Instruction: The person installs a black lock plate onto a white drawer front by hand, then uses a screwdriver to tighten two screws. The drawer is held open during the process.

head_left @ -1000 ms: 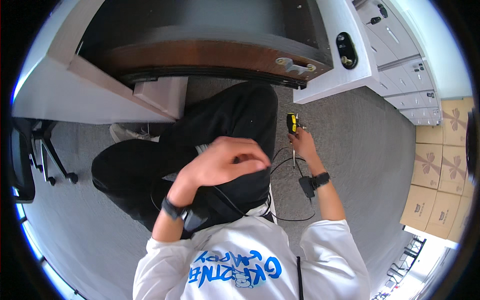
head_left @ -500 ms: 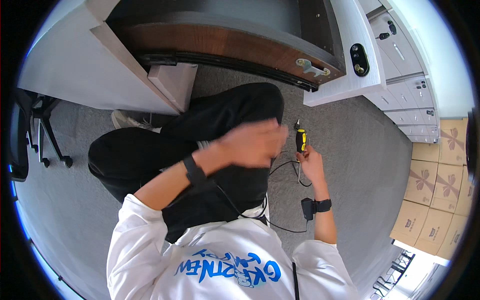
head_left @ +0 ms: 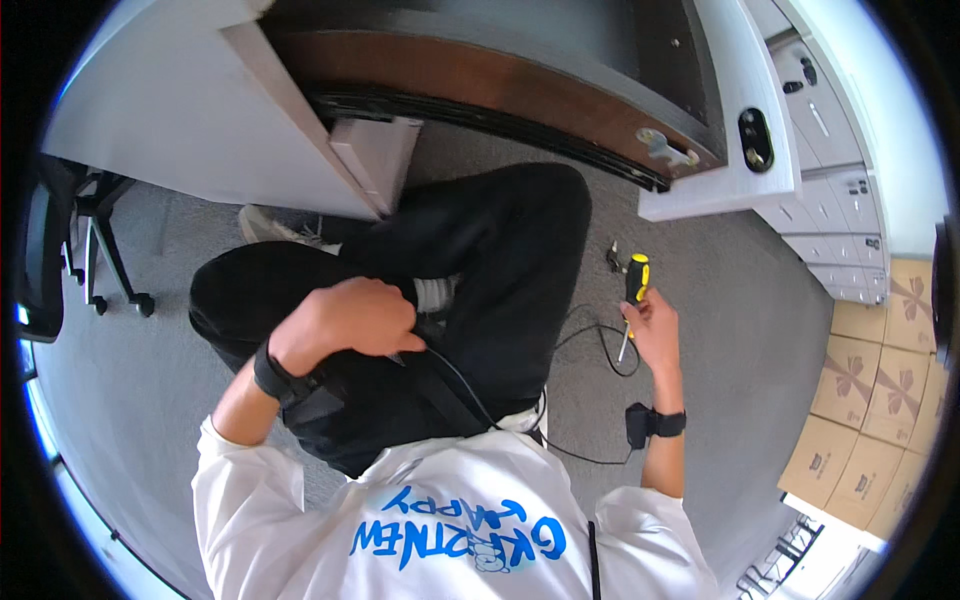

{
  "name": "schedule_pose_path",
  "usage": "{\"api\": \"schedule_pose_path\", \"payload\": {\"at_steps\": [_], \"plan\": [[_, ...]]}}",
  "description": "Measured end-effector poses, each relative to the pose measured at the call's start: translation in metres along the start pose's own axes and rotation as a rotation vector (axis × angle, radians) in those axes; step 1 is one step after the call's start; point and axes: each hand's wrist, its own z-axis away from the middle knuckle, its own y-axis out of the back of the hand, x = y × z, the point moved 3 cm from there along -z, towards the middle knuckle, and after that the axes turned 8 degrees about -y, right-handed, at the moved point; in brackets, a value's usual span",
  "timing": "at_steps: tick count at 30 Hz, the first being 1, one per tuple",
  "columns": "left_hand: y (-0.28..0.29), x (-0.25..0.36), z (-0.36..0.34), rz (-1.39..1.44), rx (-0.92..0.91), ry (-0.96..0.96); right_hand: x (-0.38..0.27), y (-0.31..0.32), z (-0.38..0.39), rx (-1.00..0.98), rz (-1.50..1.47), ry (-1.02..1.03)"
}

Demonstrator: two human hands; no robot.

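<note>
My right hand [head_left: 652, 325] is closed on a screwdriver [head_left: 637, 278] with a yellow-and-black handle, its metal shaft pointing down toward me. Beside it on the carpet lies a small metal item [head_left: 616, 258], too small to name, and a loop of black cable [head_left: 628, 374]. My left hand [head_left: 355, 322] is curled over my crossed legs, back upward, near the cable running through my lap; whatever its fingers hold is hidden. In front of my knees is a dark wooden cabinet part [head_left: 470, 70] with a metal fitting [head_left: 665, 147] and a black rail along its lower edge.
A white panel [head_left: 180, 120] stands front left, another white board [head_left: 760, 90] with a black lock plate front right. A wheeled chair [head_left: 95, 250] is at the left. Drawer cabinets [head_left: 830, 200] and stacked cardboard boxes [head_left: 850, 390] line the right. Grey carpet [head_left: 720, 330] surrounds me.
My left hand has swung back leftward from above my right thigh into my lap. My right hand, still on the screwdriver, has shifted right, partly with the view, which has also moved slightly.
</note>
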Motion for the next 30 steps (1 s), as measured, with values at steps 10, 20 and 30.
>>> {"api": "schedule_pose_path", "payload": {"at_steps": [10, 20, 30], "plan": [[0.032, 0.083, 0.022, 0.744, 1.0, -0.331, -0.125, 0.067, 0.069, -0.058, 0.273, 0.638], [0.048, 0.118, 0.08, 0.748, 1.32, -0.248, -0.223, 0.086, 0.102, 0.167, 0.224, 1.176], [0.062, 0.097, 0.137, 0.561, 1.931, 0.039, -0.198, 0.158, 0.042, 0.706, -0.481, 0.929]]}}
